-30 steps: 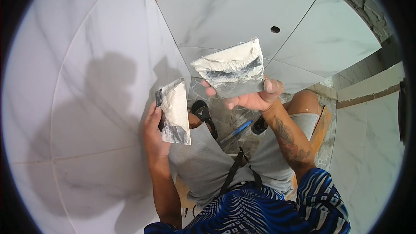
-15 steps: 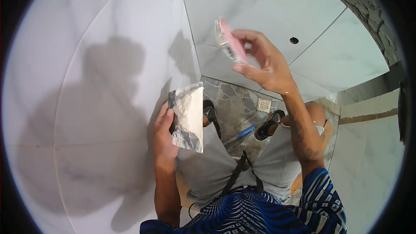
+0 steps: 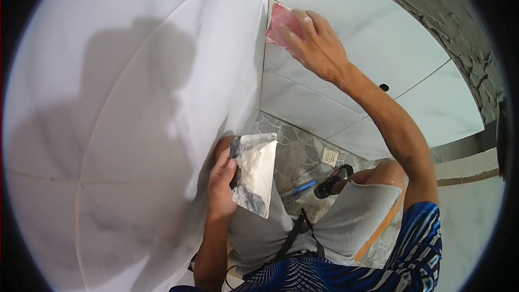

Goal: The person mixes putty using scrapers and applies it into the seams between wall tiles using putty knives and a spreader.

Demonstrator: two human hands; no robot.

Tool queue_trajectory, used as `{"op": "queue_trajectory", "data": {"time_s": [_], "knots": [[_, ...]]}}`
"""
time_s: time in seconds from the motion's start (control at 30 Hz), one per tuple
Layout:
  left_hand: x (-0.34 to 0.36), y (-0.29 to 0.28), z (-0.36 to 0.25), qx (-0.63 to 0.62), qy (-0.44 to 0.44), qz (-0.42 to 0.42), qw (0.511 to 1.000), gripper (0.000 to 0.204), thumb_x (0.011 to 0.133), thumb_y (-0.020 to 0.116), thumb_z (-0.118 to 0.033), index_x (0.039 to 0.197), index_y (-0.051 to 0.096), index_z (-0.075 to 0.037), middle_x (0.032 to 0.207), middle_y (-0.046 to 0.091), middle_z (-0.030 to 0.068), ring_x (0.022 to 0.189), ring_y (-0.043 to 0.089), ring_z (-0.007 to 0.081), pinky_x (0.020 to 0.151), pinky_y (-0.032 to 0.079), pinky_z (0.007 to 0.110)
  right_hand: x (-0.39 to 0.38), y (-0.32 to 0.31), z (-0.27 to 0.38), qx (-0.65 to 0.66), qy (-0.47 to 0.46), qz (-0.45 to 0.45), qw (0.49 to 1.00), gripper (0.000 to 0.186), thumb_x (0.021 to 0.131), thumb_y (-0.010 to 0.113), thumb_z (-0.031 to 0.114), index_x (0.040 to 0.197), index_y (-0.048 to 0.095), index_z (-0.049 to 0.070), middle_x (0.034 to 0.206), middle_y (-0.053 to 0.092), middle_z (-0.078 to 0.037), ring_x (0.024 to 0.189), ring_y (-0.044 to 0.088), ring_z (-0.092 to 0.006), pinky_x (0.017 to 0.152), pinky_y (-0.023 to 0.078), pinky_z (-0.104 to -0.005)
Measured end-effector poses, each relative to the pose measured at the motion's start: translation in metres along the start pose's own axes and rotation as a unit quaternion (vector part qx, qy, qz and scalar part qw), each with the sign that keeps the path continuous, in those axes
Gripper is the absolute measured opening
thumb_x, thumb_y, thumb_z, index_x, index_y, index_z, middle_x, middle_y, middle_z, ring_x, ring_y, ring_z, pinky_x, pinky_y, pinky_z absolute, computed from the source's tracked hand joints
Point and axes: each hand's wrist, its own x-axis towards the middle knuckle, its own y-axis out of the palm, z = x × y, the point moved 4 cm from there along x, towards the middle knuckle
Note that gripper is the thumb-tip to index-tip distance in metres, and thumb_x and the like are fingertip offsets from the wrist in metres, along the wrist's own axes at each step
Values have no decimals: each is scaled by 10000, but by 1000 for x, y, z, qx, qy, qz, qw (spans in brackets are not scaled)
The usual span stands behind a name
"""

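Note:
My left hand [image 3: 220, 184] grips a dark rectangular spreader [image 3: 235, 197] coated with white paste [image 3: 254, 167], held upright over my lap beside the left wall. My right hand [image 3: 316, 43] is stretched up to the inside corner, closed on a pink flat spreader [image 3: 277, 24] with white smeared on its edges. The pink spreader lies against the marble-look wall tiles [image 3: 357, 16] right at the vertical joint with the left tiled wall [image 3: 124, 130]. A pale filler line runs up that corner above it.
A round hole [image 3: 384, 87] is in the facing wall, with rough grey mortar [image 3: 481, 81] beyond the tiles at upper right. A floor drain [image 3: 330, 157] and blue-handled tool [image 3: 304, 186] lie on stone-pattern floor. A wooden seat [image 3: 378, 232] is under me; a pale ledge [image 3: 465, 162] stands right.
My right hand has turned over and moved up and away, bringing the pink spreader into the corner. The left hand's spreader sits lower in the picture and slightly rightward.

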Motion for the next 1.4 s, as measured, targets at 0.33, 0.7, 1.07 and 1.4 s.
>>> {"op": "queue_trajectory", "data": {"time_s": [0.33, 0.7, 1.07, 1.4], "knots": [[-2, -9, 0, -48, -14, 22, 998, 445, 976, 465, -149, 1356, 416, 79, 1233, 577, 130, 1105, 553, 139, 953, 420, 267, 40, 5, 26, -213, -12, 33, 976, 277, 810, 597, 128, 1048, 611, -12, 1119, 508, -183, 1027, 486, -314, 872, 455, -377], [4, 0, -1, -57, -8, 18, 998, 417, 990, 430, -131, 1355, 421, 69, 1233, 577, 110, 1096, 551, 129, 955, 419, 265, 18, 25, 34, -157, 29, 97, 982, 260, 829, 571, 97, 1048, 609, -38, 1157, 491, -197, 1032, 478, -317, 869, 436, -365], [-1, -3, 9, -65, -11, 37, 997, 431, 984, 442, -150, 1351, 417, 74, 1234, 581, 123, 1125, 545, 137, 972, 408, 266, 1, 37, 43, -64, 51, 78, 994, 324, 841, 568, 88, 1128, 584, -62, 1175, 486, -208, 1051, 480, -331, 870, 453, -375], [16, 6, -13, -25, 17, 15, 999, 437, 974, 462, -178, 1320, 453, 88, 1203, 601, 117, 1089, 563, 131, 958, 411, 254, -62, -1, 37, 657, 481, 139, 564, 524, 924, 589, 211, 1308, 430, -109, 1313, 435, -265, 987, 528, -232, 728, 492, -334]]}}
